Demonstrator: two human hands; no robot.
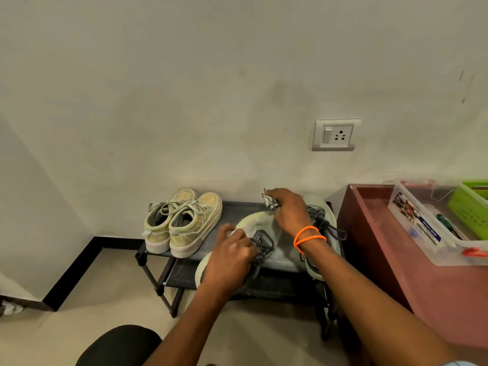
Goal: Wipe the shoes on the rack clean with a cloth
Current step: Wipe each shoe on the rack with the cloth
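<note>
The right hand (286, 211) pinches a small crumpled cloth (269, 198) at the toe of a pale shoe (257, 220) on the top shelf of the black rack (232, 207). The left hand (229, 253) grips this shoe at its dark tongue — just below the cloth. A second pair of sneakers (182, 224) stands on the rack's left end, its partner shoe (320, 215) lies beside the right wrist.

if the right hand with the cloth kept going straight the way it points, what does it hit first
Probably the wall behind the rack. The right hand holds the cloth near the rack's back edge; depth is unclear.
</note>
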